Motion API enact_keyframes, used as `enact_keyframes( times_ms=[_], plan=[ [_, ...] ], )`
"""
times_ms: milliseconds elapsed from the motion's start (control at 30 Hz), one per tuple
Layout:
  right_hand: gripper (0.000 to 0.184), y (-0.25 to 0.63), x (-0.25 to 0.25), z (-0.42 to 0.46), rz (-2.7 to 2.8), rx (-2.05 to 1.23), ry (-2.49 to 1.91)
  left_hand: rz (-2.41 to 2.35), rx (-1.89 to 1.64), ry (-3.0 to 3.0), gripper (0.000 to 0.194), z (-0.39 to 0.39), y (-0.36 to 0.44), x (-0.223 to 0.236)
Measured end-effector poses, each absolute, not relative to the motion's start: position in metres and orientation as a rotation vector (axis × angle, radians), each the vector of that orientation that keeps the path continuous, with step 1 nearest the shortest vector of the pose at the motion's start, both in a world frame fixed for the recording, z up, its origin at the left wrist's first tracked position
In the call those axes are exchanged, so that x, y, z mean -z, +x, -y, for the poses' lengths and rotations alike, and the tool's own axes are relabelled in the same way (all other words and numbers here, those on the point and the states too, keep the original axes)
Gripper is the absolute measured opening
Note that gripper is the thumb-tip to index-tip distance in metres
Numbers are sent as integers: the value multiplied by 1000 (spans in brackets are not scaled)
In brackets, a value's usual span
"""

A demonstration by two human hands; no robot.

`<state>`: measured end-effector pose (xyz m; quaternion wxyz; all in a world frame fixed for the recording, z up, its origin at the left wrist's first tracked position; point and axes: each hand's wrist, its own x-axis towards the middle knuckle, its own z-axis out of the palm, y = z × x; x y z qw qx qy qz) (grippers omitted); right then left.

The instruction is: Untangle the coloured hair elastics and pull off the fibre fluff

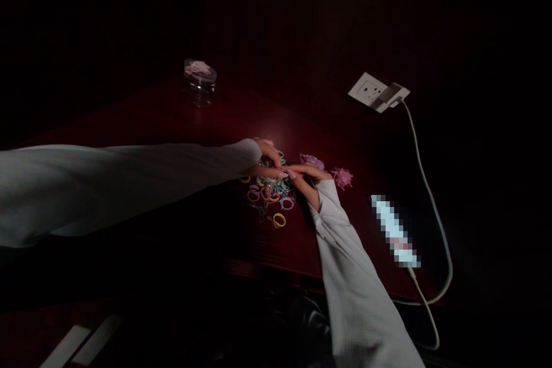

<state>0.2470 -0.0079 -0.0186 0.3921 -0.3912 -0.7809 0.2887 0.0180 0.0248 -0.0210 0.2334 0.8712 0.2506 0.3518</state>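
Note:
My left hand (268,160) reaches in from the left in a pale sleeve, its fingers curled over a heap of small coloured hair ties (269,192) on the dark red table (207,126). My right hand (307,175) comes up from below, fingers drawn together, its fingertips meeting those of the left hand above the heap. What the fingers pinch is too small to make out. A purple frilly tie (311,160) and a pink frilly tie (342,177) lie just right of the hands. A yellow ring (279,219) sits at the heap's near edge.
A small clear jar (199,76) with coloured ties inside stands at the table's far side. A white wall socket (368,89) holds a plug (391,95) whose white cable (435,207) loops down to a blurred phone (394,231) at right. The room is very dark.

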Motion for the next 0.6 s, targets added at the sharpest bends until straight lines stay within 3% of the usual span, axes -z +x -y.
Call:
enact_keyframes(
  times_ms=[233, 600],
  plan=[
    [30, 245, 18, 7, 1848, -779, -1101, -636, -961, 2459, 32, -30, 17, 20],
    [27, 245, 14, 11, 1856, -707, -1097, -690, -987, 2469, 36, -27, 15, 17]
  ],
)
